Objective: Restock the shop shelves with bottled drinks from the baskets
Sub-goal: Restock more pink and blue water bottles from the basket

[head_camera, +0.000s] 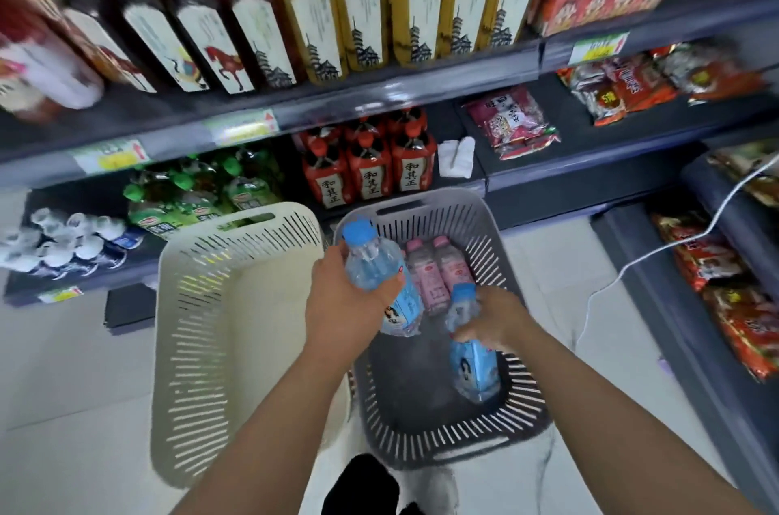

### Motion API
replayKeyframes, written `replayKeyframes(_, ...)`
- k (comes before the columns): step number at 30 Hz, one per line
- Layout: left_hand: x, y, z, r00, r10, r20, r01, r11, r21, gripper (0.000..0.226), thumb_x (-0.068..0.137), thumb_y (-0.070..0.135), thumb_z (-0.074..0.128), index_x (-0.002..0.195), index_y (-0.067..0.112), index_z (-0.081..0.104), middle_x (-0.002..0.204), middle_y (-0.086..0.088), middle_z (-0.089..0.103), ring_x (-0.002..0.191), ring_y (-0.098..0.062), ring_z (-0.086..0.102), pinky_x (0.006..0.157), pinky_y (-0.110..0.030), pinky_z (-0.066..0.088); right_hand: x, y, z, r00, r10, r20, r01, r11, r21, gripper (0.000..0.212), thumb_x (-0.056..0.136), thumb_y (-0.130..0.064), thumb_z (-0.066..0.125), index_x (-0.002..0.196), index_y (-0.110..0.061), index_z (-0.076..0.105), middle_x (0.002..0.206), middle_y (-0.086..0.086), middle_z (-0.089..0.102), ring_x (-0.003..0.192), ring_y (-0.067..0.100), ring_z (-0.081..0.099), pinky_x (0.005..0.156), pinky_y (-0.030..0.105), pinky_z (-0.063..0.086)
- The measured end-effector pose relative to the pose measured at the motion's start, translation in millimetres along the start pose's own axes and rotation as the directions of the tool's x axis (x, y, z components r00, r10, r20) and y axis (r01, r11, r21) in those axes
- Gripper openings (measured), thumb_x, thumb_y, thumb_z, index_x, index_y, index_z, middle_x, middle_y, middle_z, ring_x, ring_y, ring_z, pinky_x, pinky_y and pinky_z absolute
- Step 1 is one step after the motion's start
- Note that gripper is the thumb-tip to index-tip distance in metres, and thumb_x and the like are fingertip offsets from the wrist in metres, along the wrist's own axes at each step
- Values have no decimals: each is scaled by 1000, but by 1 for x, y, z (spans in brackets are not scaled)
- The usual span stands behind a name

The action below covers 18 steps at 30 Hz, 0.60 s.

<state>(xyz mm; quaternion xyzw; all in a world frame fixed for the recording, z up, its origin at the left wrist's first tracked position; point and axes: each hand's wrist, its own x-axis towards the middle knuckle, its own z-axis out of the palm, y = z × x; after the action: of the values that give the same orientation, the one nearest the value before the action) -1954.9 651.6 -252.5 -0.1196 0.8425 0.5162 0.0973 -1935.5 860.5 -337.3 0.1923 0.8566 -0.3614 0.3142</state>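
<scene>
Over the grey basket (484,426) on pale floor (63,367), both hands' fingers (337,257) grip blue bottles (379,282).

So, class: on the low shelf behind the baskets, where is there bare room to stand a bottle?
Bare shelf lies right of the red bottles, around the white cloth and before the pink packets. Left of them, the green bottles and the white-capped bottles below are packed tight.

One wide-angle camera sits on the person's head, looking forward and steeply down. It is close above the grey basket (438,422) and white basket (219,346) on the floor, facing the shop shelves (379,97), whose edges look blurred, probably from motion.
</scene>
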Motion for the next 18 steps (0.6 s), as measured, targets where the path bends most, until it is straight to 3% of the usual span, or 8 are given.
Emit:
replayKeyframes(2, -14, 21, -15, 999, -22, -31, 21, 999, -35, 39, 67, 35, 80, 98, 31, 55, 101, 2, 64, 88, -12, 66, 76, -38, 55, -25, -21, -25, 997, -80, -13, 79, 997, -21, 30, 59, -16, 82, 85, -16, 65, 78, -1, 67, 64, 10, 63, 51, 17, 50)
replayKeyframes(5, -34, 54, -42, 993, -51, -111, 34, 988, -151, 36, 60, 34, 77, 91, 28, 60, 93, 1, 67, 85, -18, 68, 76, -38, 56, -67, -57, -62, 981, -188, -46, 187, 982, -26, 23, 60, -17, 80, 75, -17, 63, 67, -6, 61, 51, -1, 55, 38, 10, 39)
replayKeyframes(9, -62, 96, -85, 980, -54, -190, -2, 960, -281, 36, 63, 18, 84, 90, 23, 60, 91, 0, 70, 82, -18, 69, 76, -41, 57, -129, -112, -107, 939, -337, -64, 334, 941, -47, 30, 62, -27, 81, 70, -25, 53, 68, -6, 53, 49, -1, 53, 41, 14, 37)
replayKeyframes(11, -75, 116, -110, 971, -28, -238, -47, 952, -303, 40, 63, 23, 85, 95, 22, 61, 94, 1, 70, 84, -19, 69, 79, -46, 56, -156, -139, -125, 912, -405, -69, 400, 913, -76, 34, 62, -30, 83, 83, -18, 59, 78, -1, 60, 62, 7, 60, 49, 20, 44)
replayKeyframes(13, -88, 135, -135, 954, 9, -301, -102, 950, -296, 45, 58, 34, 85, 95, 22, 62, 93, -2, 70, 80, -20, 67, 77, -47, 55, -180, -166, -141, 872, -483, -80, 476, 874, -96, 34, 62, -27, 84, 86, -16, 62, 79, 0, 63, 62, 6, 62, 48, 21, 48)
replayKeyframes(16, -112, 164, -173, 911, 88, -404, -209, 941, -267, 41, 57, 45, 83, 85, 37, 54, 81, 13, 67, 75, -10, 67, 71, -37, 55, -215, -206, -158, 820, -562, -106, 549, 826, -128, 30, 62, -25, 84, 78, -22, 59, 73, -5, 60, 59, 7, 57, 42, 18, 42)
replayKeyframes(18, -124, 181, -196, 885, 152, -441, -277, 932, -235, 37, 63, 45, 82, 86, 35, 55, 78, 14, 69, 74, -9, 69, 71, -37, 56, -236, -232, -166, 776, -617, -132, 595, 785, -172, 30, 62, -27, 83, 71, -25, 55, 66, -10, 54, 53, 4, 51, 41, 15, 36)
